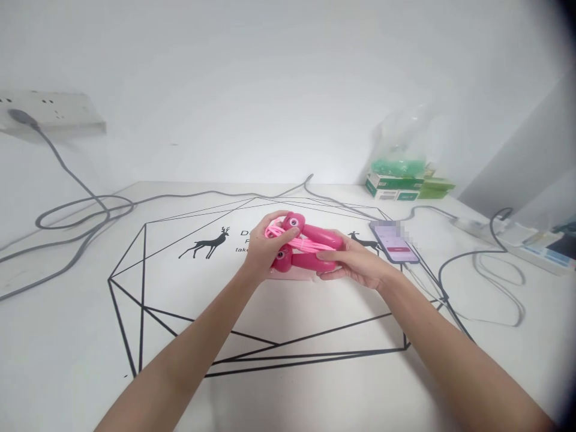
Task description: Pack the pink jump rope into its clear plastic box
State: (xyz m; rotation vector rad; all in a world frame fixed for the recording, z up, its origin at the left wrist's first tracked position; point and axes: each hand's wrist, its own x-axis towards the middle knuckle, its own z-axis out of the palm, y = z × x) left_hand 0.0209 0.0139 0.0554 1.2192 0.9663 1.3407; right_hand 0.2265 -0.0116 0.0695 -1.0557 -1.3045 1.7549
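Observation:
A pink jump rope [310, 243] is held between both hands above the middle of the table. Its two darker pink handles lie side by side, each with a rounded animal-like head with an eye at the left end. The lighter pink cord is bundled between them. My left hand [263, 245] is closed around the head ends and the cord loops, thumb on top. My right hand [353, 261] grips the other ends of the handles from the right, its thumb on the nearer one. The fingers beneath are partly hidden.
A phone [395, 242] with a lit screen lies to the right. Boxes [393, 185] with a clear plastic bag [400, 147] on top stand at the back right. Grey cables [211, 193] cross the table's back and sides. A power strip [517, 240] lies far right; a wall socket [54, 111] is at left.

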